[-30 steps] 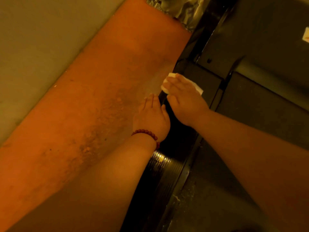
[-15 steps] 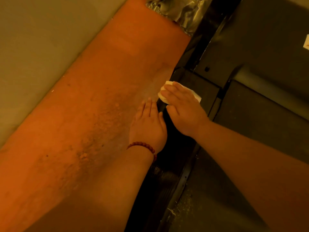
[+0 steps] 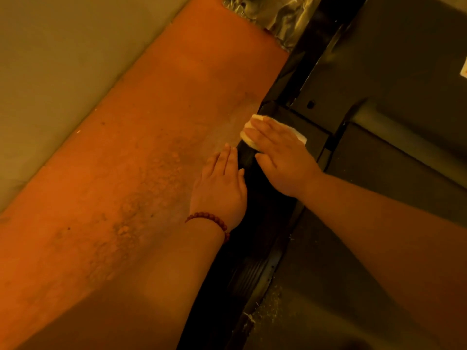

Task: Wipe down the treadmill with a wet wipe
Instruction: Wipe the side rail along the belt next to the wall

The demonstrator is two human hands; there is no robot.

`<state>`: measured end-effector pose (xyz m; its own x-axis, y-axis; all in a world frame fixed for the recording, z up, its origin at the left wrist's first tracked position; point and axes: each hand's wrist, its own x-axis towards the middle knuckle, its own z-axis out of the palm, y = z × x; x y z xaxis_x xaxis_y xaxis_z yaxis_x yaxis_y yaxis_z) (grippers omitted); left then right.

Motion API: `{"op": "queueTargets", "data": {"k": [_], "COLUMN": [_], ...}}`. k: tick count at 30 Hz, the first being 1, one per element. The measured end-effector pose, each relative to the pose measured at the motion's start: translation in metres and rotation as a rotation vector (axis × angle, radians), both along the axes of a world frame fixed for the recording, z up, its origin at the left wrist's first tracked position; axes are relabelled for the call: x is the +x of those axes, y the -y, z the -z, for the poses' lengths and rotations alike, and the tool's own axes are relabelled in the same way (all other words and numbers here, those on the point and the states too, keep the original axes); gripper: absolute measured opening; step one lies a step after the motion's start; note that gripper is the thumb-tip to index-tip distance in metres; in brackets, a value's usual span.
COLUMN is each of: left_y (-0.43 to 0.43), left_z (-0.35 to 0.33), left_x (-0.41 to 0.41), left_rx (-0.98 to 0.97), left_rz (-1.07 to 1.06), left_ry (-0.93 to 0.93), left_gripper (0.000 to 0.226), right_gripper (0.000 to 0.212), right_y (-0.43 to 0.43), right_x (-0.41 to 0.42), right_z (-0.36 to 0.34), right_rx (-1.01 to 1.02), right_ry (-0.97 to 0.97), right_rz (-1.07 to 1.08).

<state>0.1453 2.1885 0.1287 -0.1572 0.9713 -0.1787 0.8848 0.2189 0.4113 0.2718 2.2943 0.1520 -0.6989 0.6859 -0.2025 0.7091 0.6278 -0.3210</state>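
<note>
White wet wipe (image 3: pixel 249 144): pressed flat to treadmill side rail (image 3: pixel 255 274) under right hand (image 3: pixel 283 160), fingers straight, likely spreading pressure. Left hand (image 3: pixel 219 188): flat, empty, beside rail on orange floor (image 3: pixel 126 173), likely bracing.

text: none legible | sticker (image 3: pixel 464 69) on treadmill (image 3: pixel 391 59): cut off, unreadable

Both bare forearms reach forward. The left hand (image 3: pixel 218 188) lies flat, fingers straight and together; the right hand (image 3: pixel 280 157) presses down just ahead, fingers extended.
</note>
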Motion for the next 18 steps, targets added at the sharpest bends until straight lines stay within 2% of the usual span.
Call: {"op": "queueTargets", "data": {"k": [5, 8, 10, 11, 13, 18], "left_y": [0.001, 0.001, 0.002, 0.003, 0.004, 0.039], "left_z": [0.001, 0.000, -0.004, -0.006, -0.014, -0.022], "left_x": [0.001, 0.003, 0.003, 0.003, 0.005, 0.016], "left_rx": [0.018, 0.066, 0.104, 0.131, 0.062, -0.013], "left_rz": [-0.023, -0.037, -0.026, -0.028, -0.010, -0.038], "left_ry": [0.009, 0.003, -0.034, -0.057, -0.069, -0.089], "left_gripper": [0.054, 0.062, 0.057, 0.053, 0.049, 0.064], "right_gripper": [0.055, 0.065, 0.071, 0.069, 0.064, 0.058], "right_y": [-0.027, -0.018, -0.008, -0.002, 0.011, 0.030], "right_x": [-0.005, 0.007, 0.018, 0.023, 0.031, 0.054], "right_z": [0.000, -0.001, -0.002, -0.003, -0.006, -0.009], "right_rx": [0.032, -0.060, -0.090, -0.097, -0.111, -0.129], "right_ry": [0.116, 0.063, 0.047, 0.052, 0.071, 0.039], "right_rz": [0.052, -0.065, -0.154, -0.187, -0.249, -0.463]}}
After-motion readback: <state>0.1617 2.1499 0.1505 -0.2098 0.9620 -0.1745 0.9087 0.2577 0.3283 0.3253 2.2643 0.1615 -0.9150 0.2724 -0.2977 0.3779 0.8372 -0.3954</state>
